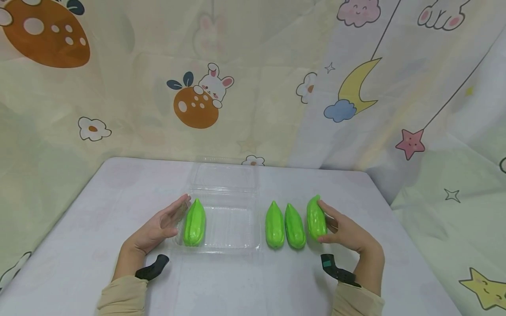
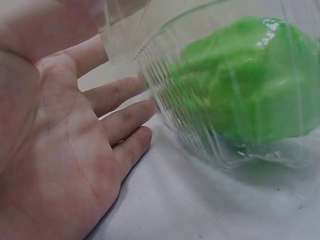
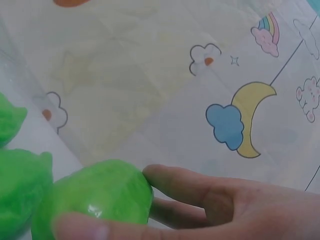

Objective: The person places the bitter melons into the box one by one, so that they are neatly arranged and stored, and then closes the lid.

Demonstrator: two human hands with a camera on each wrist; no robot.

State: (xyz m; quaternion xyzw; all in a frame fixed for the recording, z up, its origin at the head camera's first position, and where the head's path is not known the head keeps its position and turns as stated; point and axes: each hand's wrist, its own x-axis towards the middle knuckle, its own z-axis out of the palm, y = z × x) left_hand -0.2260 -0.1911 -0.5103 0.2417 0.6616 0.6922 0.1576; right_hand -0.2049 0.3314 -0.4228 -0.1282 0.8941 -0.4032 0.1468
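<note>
My right hand [image 1: 348, 228] holds a glossy green toy vegetable [image 1: 315, 218], long and pointed at the top, between thumb and fingertips at its right side. The right wrist view shows the thumb across the front of this green vegetable [image 3: 95, 195] and fingers behind. My left hand [image 1: 160, 224] rests with fairly straight fingers at the left wall of a clear plastic clamshell box [image 1: 233, 226], fingertips right at its ribbed side in the left wrist view. Inside the box, along its left side, lies another green vegetable [image 1: 194, 223], seen through the clear wall [image 2: 175, 120].
Two more green vegetables [image 1: 274, 224] lie side by side between the box and my right hand. The box's lid [image 1: 223, 176] is folded back toward the far edge of the white table [image 1: 221, 281]. A patterned cloth [image 1: 257, 87] hangs behind.
</note>
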